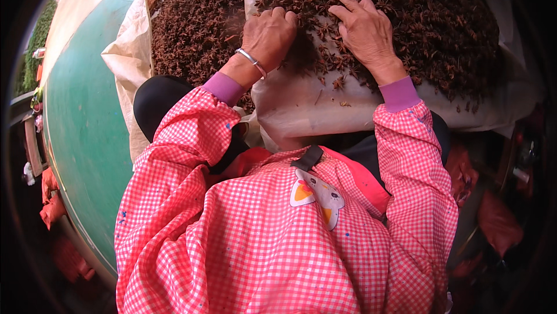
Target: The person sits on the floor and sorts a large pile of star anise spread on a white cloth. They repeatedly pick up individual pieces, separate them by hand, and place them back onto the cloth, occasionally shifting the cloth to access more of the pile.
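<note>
Dried star anise lies in two heaps before me: a left heap (191,39) and a right heap (439,31), with the raised edge of a pale sheet between them. My left hand (270,33), with a silver bangle (251,60) at its wrist, is over that edge. Its fingers curl downward, and the palm and anything in it are hidden. Spread fingers of my right hand (366,31) touch the near-left side of the right heap. Loose star anise (324,31) is scattered between the hands on the pale sheet (313,109).
Another pale sheet (126,53) borders the left heap. Beyond it lies a green floor (87,118). My knee (159,96) rises near the left heap. Red plastic bags (498,222) are at lower right, and more red bags (51,209) at far left.
</note>
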{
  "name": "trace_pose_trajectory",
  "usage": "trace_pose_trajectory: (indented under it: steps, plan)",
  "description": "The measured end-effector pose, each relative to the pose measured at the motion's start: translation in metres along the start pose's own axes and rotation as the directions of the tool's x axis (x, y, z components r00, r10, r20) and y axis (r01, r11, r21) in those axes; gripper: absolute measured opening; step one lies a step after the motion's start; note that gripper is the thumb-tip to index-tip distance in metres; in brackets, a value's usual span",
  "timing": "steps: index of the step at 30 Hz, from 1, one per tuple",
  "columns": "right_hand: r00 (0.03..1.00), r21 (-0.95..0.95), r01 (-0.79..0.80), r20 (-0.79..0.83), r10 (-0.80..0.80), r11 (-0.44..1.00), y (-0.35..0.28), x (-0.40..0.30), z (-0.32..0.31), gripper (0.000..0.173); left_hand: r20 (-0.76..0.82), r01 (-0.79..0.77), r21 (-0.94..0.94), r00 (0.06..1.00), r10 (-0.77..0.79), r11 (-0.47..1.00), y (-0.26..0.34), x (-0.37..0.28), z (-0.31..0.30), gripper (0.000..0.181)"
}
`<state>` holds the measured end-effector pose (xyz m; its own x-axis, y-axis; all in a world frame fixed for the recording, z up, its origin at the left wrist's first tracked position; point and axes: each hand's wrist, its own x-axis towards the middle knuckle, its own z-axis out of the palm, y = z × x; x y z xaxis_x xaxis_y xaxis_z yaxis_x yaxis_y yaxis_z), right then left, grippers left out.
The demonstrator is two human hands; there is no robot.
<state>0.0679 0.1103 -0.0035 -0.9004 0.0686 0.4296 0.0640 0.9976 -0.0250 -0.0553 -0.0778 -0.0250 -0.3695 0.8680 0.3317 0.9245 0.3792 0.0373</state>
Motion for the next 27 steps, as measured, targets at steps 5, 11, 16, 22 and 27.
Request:
trace_pose_trajectory:
  steps: [5,11,16,22,27]
  plan:
    - [0.991,0.145,0.011,-0.133,0.009,0.989,-0.012,0.004,-0.001,0.031,-0.01,-0.013,-0.015,1.0,0.013,1.0,0.004,0.0,0.005,0.007]
    - [0.989,0.489,-0.127,0.002,0.145,0.863,-0.026,0.011,0.01,0.034,0.001,0.057,-0.316,0.998,-0.06,0.947,0.001,0.009,0.004,0.014]
    - [0.975,0.638,-0.217,0.185,0.126,0.739,-0.03,0.013,0.009,0.024,0.341,0.355,-0.709,0.929,-0.145,0.609,-0.005,0.014,-0.007,0.021]
    - [0.951,0.63,-0.279,0.288,0.115,0.725,-0.007,0.02,-0.025,0.011,0.545,0.565,-0.825,0.806,0.231,-0.027,-0.013,0.018,-0.04,0.016]
    - [0.978,0.103,-0.195,0.097,0.185,0.976,0.002,0.017,-0.025,0.024,0.484,0.526,-0.806,0.324,0.813,0.27,0.026,0.0,-0.069,0.029]
